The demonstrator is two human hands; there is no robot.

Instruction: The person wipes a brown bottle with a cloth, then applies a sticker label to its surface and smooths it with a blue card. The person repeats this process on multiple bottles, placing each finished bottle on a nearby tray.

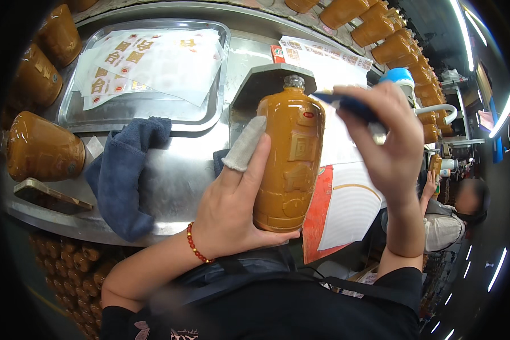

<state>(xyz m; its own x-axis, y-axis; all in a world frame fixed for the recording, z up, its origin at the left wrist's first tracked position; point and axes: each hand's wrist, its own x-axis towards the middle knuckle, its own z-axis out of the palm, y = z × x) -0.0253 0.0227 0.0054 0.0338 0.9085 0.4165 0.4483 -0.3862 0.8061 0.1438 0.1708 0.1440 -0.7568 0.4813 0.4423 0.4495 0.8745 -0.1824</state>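
Observation:
My left hand [233, 208] holds a glossy brown bottle [287, 170] with a clear threaded neck, raised characters and a small red oval mark on its front. A pale cloth finger cover [247, 144] is on one finger of that hand. To the right of the bottle's shoulder, my right hand [382, 131] is blurred and pinches a dark blue tool [352, 106] whose tip points towards the bottle; its exact kind cannot be told. Behind the bottle's neck stands a grey angular metal holder [255, 87].
A steel tray [153, 125] holds printed sheets [153, 68]. A blue cloth [125, 178] and a phone [51, 196] lie at the left. Brown bottles [46, 146] line the left and back. More sheets [352, 208] lie at the right, where a co-worker [444, 229] sits further off.

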